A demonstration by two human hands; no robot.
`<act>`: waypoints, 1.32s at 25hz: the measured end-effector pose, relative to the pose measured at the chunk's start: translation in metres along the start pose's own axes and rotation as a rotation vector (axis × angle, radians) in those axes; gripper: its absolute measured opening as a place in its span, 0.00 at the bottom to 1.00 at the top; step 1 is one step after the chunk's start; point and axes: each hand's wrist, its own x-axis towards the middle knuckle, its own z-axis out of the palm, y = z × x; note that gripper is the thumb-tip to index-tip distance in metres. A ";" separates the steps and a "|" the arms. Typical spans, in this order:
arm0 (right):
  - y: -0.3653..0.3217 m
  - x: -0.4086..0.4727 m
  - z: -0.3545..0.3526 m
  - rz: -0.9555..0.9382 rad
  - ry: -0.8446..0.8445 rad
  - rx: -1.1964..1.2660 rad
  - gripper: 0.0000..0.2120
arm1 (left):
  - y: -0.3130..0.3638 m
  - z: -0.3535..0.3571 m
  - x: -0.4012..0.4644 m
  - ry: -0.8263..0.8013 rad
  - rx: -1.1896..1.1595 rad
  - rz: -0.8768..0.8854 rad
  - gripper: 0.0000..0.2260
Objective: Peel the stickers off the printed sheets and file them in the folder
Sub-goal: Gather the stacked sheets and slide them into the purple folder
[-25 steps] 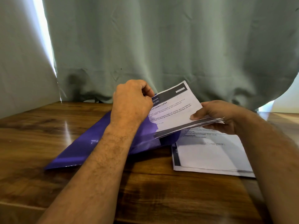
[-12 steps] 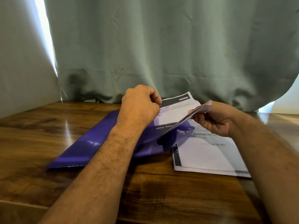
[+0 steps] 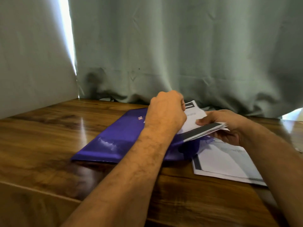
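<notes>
Compared with half a second ago, the thin bundle of white printed sheets with dark header bands (image 3: pixel 199 128) has dropped back from a steep tilt to lie nearly level, its dark edge facing the camera, and the left hand (image 3: pixel 165 110) has moved right along with the view. The bundle sits between the two hands above the right end of the glossy purple plastic folder (image 3: pixel 118 141). The right hand (image 3: pixel 227 125) grips the bundle's right side, thumb pressed on top and fingers curled underneath. The left hand is closed into a fist at the bundle's upper left corner; its fingers are hidden behind the knuckles, so whether they pinch a sheet or a sticker cannot be told. One folder lies on the brown wooden worktop (image 3: pixel 49 145), slanting from near left to far right, with a small pale sticker-like patch (image 3: pixel 140 118) on its far part. One flat stack of white printed sheets (image 3: pixel 226 164) rests on the worktop just right of the folder, under the right forearm. A grey-green curtain (image 3: pixel 180 54) hangs behind.
</notes>
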 end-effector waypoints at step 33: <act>0.001 -0.004 0.052 -0.105 0.074 -0.734 0.14 | 0.002 0.005 -0.004 0.029 -0.134 -0.001 0.08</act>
